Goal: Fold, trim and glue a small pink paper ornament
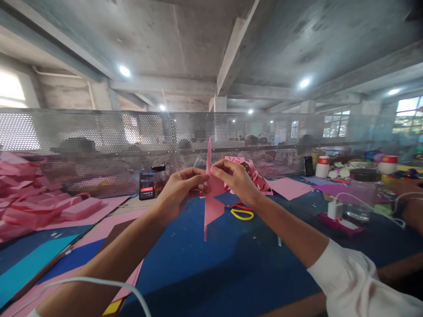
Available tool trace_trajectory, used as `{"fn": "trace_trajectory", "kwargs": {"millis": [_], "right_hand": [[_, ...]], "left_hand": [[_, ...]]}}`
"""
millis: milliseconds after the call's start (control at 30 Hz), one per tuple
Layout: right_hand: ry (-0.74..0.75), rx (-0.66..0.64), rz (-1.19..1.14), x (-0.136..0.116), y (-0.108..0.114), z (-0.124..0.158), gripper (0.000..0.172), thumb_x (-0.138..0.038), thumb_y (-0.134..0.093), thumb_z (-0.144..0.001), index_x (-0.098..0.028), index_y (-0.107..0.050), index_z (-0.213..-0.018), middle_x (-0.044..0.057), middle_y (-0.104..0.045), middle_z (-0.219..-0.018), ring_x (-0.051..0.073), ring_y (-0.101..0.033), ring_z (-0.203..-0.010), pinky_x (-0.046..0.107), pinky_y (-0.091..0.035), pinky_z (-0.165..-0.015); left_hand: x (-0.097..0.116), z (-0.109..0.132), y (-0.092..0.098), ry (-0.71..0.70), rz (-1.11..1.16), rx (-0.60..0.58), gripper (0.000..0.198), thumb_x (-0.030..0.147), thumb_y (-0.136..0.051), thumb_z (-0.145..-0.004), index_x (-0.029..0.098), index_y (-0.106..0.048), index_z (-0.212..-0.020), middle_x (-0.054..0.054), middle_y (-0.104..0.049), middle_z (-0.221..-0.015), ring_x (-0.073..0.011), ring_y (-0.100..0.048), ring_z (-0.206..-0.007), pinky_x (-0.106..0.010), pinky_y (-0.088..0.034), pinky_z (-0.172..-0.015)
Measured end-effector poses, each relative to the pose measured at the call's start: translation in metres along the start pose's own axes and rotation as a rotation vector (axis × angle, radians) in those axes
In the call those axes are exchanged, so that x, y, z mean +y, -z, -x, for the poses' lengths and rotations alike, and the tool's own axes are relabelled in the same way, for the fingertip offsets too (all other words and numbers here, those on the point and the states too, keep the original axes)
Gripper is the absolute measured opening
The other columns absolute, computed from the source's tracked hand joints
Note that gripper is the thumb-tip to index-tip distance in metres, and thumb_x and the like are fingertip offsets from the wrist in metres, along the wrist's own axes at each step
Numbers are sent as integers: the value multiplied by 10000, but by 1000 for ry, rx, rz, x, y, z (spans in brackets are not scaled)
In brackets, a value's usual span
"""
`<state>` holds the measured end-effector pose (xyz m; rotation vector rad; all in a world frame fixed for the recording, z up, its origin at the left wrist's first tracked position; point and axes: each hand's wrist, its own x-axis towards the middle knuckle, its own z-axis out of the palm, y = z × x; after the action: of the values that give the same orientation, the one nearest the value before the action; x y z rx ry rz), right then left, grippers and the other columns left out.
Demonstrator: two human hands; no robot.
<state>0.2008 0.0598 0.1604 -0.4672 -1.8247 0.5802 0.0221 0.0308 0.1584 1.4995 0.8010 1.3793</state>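
Both hands hold up a folded pink paper cutout (214, 210) above the blue tabletop, and its long edge runs upright. My left hand (187, 185) pinches the sheet from the left, thumb and fingers closed on it. From the other side my right hand (233, 176) has its thumb and fingertips pressed on the paper near the fold. Scissors with red and yellow handles (242, 212) lie on the table just beyond, their blades partly hidden behind the cutout. A heap of pink patterned pieces (253, 174) rests behind my right hand.
Pink paper parts (39, 193) are piled at the left beside coloured sheets (42, 259). A phone (146, 186) stands upright before the perforated metal screen (109, 163). On the right are a plastic jar (360, 198), a charger on a power strip (340, 222) and a co-worker's arm (410, 198).
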Motion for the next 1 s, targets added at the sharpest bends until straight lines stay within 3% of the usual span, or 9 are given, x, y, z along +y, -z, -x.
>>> {"fn": "trace_trajectory", "kwargs": {"millis": [367,567,833,1000], "right_hand": [[-29,-28,-84,-1,1,-1,239,-376,-541,-910,-171,-639,-836,18,-613,-801,118,-532,-743,267,-438,-689],[-20,-22,-79,2,-1,-1,209,-365,-660,-829,-164,-664,-886,13,-625,-793,109,-537,-717,263,-446,-673],[-4,2,-34,4,-3,-1,208,-375,-656,-826,-168,-657,-846,18,-646,-812,116,-564,-744,269,-464,-709],[-25,14,-37,4,-5,0,215,-382,-651,-826,-167,-652,-823,9,-631,-778,110,-547,-714,258,-450,-679]], "left_hand": [[-2,-1,1,-31,32,2,197,305,-776,-744,158,-663,-808,2,-658,-693,-81,-622,-592,-182,-503,-585],[-4,0,1,-55,-6,14,193,310,-766,-755,160,-674,-832,6,-633,-709,-73,-588,-594,-186,-485,-587],[-3,1,-5,-108,-98,49,204,333,-742,-771,152,-677,-839,-24,-678,-723,-114,-639,-669,-234,-520,-672],[-4,4,-7,-202,-198,113,173,306,-716,-783,145,-667,-822,-31,-688,-697,-122,-642,-671,-230,-505,-646]]}}
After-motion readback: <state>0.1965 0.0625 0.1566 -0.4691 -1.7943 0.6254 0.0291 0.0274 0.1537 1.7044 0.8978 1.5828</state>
